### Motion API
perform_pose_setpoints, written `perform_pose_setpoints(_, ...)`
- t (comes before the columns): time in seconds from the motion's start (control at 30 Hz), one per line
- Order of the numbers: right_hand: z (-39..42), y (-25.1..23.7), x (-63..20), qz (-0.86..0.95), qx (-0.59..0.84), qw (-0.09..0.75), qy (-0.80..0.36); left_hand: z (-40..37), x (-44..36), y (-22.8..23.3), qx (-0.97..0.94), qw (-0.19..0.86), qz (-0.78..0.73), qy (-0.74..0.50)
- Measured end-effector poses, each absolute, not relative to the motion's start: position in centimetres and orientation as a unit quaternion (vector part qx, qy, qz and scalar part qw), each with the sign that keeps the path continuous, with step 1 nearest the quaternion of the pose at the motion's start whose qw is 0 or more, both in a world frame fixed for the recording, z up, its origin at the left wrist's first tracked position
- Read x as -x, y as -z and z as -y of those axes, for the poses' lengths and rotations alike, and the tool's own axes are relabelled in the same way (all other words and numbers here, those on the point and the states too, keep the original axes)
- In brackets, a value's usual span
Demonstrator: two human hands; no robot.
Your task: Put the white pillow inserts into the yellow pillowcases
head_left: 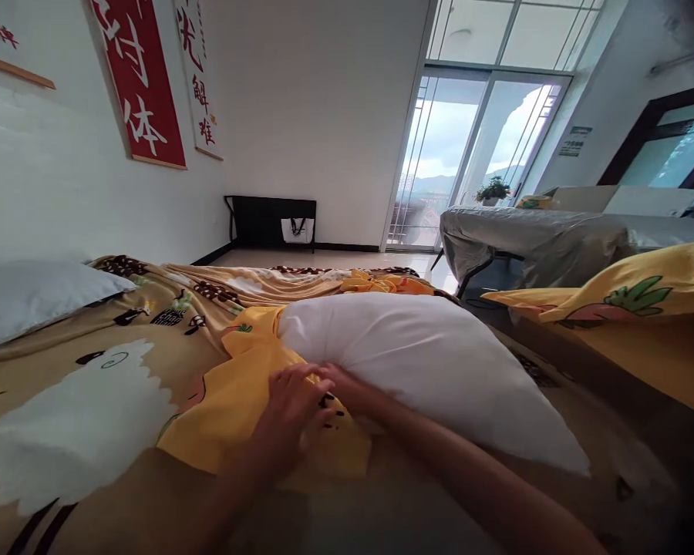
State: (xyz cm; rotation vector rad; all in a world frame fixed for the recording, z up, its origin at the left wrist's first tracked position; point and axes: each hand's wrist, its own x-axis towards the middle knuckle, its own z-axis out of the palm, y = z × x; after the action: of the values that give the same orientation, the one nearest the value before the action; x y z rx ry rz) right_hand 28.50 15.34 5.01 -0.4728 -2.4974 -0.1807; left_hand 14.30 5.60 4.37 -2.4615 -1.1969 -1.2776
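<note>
A white pillow (422,362) lies across the bed, its left end inside a yellow pillowcase (231,408). My left hand (289,412) rests on top of the pillowcase's gathered edge, fingers closed on the fabric. My right hand (338,385) is right beside it at the same edge, where the case meets the pillow, pinching the cloth; its fingertips are partly hidden by the left hand.
The bed carries a tan cartoon-print blanket (92,385) and a second white pillow (28,297) at the left. Another bed with a yellow printed pillow (624,297) stands to the right, and a grey-covered one (555,239) lies beyond. A glass door (468,154) is at the back.
</note>
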Motion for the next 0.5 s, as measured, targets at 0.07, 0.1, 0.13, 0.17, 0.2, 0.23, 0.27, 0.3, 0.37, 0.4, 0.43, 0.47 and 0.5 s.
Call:
perform_pose_setpoints(0.07,-14.4,-5.8,-29.1,0.966,0.131,0.217,0.046,-2.5,-13.9,-2.5,0.79,0.049,0.417,0.446)
perform_pose_setpoints(0.1,-13.8,-6.3,-29.5,0.977,0.118,0.171,0.046,-1.1,-13.6,-1.5,0.789,0.002,0.442,0.427)
perform_pose_setpoints(0.13,-13.1,-6.8,-30.0,0.984,0.11,0.128,0.063,0.0,-13.2,-0.5,0.784,-0.062,0.481,0.388)
perform_pose_setpoints(0.17,-12.5,-7.3,-30.5,0.985,0.112,0.093,0.092,0.8,-12.7,0.5,0.766,-0.127,0.53,0.341)
perform_pose_setpoints(0.2,-11.8,-7.7,-31.1,0.982,0.118,0.073,0.128,1.2,-12.1,1.3,0.731,-0.179,0.589,0.293)
perform_pose_setpoints(0.23,-11.3,-7.9,-31.7,0.977,0.12,0.061,0.163,1.5,-11.3,2.0,0.681,-0.214,0.653,0.253)
perform_pose_setpoints(0.27,-10.9,-8.1,-32.3,0.971,0.118,0.06,0.197,1.5,-10.4,2.4,0.624,-0.234,0.711,0.223)
perform_pose_setpoints(0.3,-10.8,-8.0,-33.0,0.965,0.115,0.069,0.227,1.4,-9.4,2.7,0.572,-0.24,0.758,0.201)
perform_pose_setpoints(0.37,-11.0,-7.4,-34.1,0.95,0.111,0.098,0.275,1.2,-7.8,2.7,0.507,-0.233,0.812,0.173)
perform_pose_setpoints(0.4,-11.4,-6.9,-34.6,0.944,0.11,0.106,0.291,1.1,-7.2,2.7,0.495,-0.229,0.823,0.162)
perform_pose_setpoints(0.43,-11.9,-6.2,-34.8,0.94,0.113,0.107,0.303,1.0,-6.8,2.5,0.49,-0.223,0.828,0.158)
perform_pose_setpoints(0.47,-12.4,-5.5,-34.9,0.938,0.118,0.101,0.309,0.9,-6.7,2.5,0.487,-0.214,0.831,0.165)
perform_pose_setpoints(0.5,-12.9,-4.8,-34.8,0.939,0.118,0.086,0.311,0.8,-6.7,2.4,0.486,-0.21,0.828,0.185)
